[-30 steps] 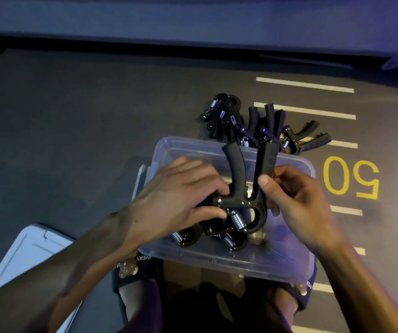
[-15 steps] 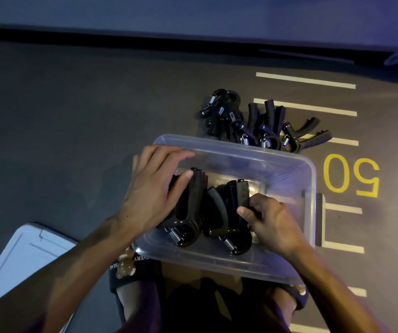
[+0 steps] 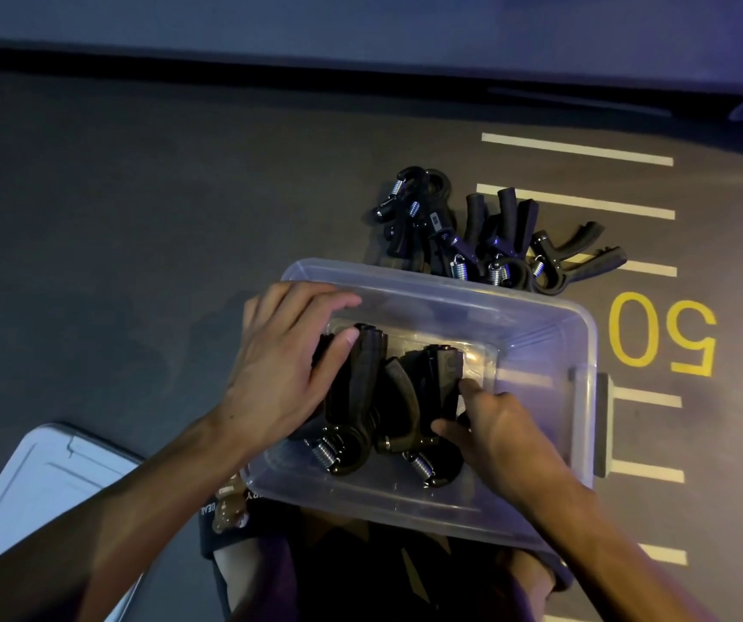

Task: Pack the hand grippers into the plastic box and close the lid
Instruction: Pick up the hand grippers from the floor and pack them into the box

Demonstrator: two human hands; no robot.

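The clear rectangular plastic box [image 3: 540, 334] is sitting on the dark floor [image 3: 136, 240] against the person's knees, and it is now holding two black spring-loaded hand grippers [image 3: 405, 397]. A second ago the right-hand one was being held upright above the rim; now it is lying down beside the first, springs toward the near wall. Judgement: two are packed and the job is at an early stage.

The left hand [image 3: 284, 365] is reaching over the left rim, its grip spread, fingers fairly straight and pressing on the left gripper's handles. The right hand [image 3: 495, 433] is inside the box, thumb and fingers pinching the right gripper near its hinge.

The pale translucent lid [image 3: 41, 487] is lying on the floor at lower left, well apart from the box.

A tangled pile of black hand grippers with steel springs [image 3: 486, 235] is waiting just beyond the far wall of the box. White lines and a yellow painted "50" [image 3: 661, 334] are marking the floor to the right.

Obstruction: the pile looks interlocked, so lifting one may be dragging others along.
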